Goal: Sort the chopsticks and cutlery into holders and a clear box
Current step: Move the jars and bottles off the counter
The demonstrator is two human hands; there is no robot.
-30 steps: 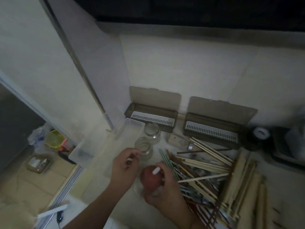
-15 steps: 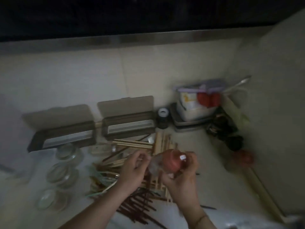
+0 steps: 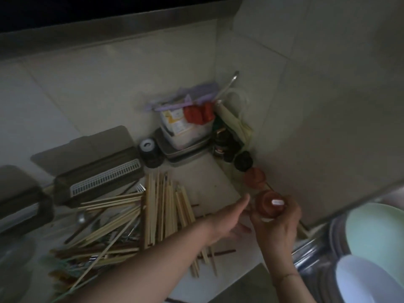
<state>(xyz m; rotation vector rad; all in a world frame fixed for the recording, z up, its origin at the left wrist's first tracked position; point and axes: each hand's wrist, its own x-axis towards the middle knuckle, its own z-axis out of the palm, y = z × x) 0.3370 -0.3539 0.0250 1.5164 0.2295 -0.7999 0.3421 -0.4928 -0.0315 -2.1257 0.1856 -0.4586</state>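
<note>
Right grip: my right hand (image 3: 276,224) is curled round a small red-capped jar (image 3: 269,203), fingers wrapped about its sides, holding it just off the bench (image 3: 209,184) near the right-hand wall.
Left grip: my left hand (image 3: 229,217) holds nothing; fingers lie straight and relaxed, thumb up, just beside the jar. I cannot tell whether it touches it.
Jar's neighbours: a second red-capped jar (image 3: 254,178) stands against the wall just beyond, with dark bottles (image 3: 242,160) further into the corner.
Chopsticks: the pile of chopsticks (image 3: 157,206) lies spread across the bench to my left, pale bamboo pairs over darker ones, unsorted.
Cutlery: a fork (image 3: 140,189) and a spoon (image 3: 81,217) show among the sticks; the rest is too dim to make out.
Holders: a dark lidded holder (image 3: 102,173) sits open behind the pile, a second holder (image 3: 21,200) at the left edge. No clear box shows in this view.
Step in hand: by my reading, clearing the jar aside to free working room, not yet sorting.
Next move: likely to set the jar upright by its twin along the wall, release it, then reach back left for the sticks.
</note>
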